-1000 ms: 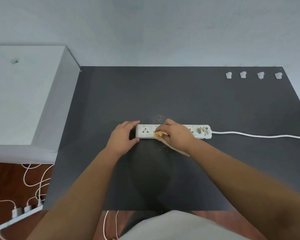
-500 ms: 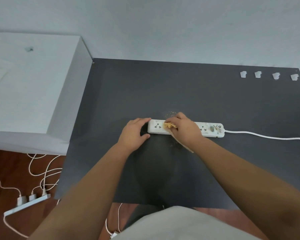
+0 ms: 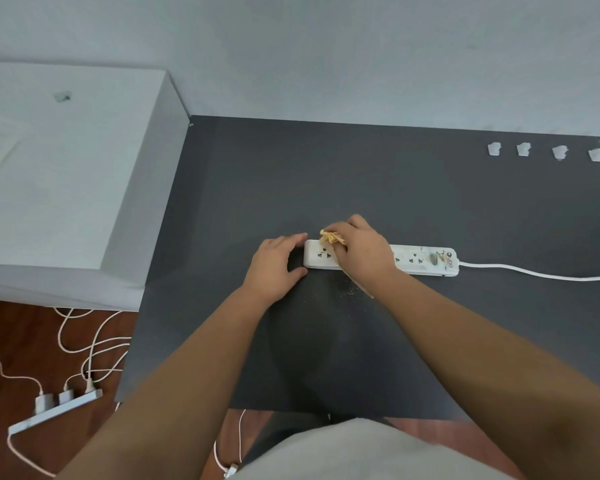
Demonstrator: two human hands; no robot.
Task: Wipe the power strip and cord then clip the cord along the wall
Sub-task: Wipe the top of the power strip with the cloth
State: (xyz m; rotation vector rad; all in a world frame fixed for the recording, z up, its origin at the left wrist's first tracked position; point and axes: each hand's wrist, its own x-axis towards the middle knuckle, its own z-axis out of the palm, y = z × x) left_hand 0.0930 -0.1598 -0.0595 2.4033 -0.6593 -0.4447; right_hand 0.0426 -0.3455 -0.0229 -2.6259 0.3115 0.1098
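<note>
Second strip (image 3: 54, 408) is lying on the floor at far left with chargers plugged in, not part of this job. White cabinet (image 3: 73, 174) is butting against the tabletop (image 3: 257, 174) edge.

Left hand (image 3: 274, 263) is cupping the strip's (image 3: 381, 259) left end, fingers (image 3: 297, 237) curled loosely round the end cap, probably bracing it so it isn't sliding under the wipe.

Right hand (image 3: 361, 252) is pressing down mid-strip, fingers clenched on a yellow cloth (image 3: 331, 237) bunched at the far edge. Strip is lying flat, mid-tabletop, parallel to the wall. Crumbs (image 3: 350, 291) are sitting just in front of it, likely wiped-off dirt.

Right end by the switch is looking grimy, so wiping is only partly done. Cord (image 3: 534, 273) is running off right, not yet wiped by the look of it. Four clips (image 3: 544, 152) are waiting in a row at the back right, near the wall, well apart from the cord.
</note>
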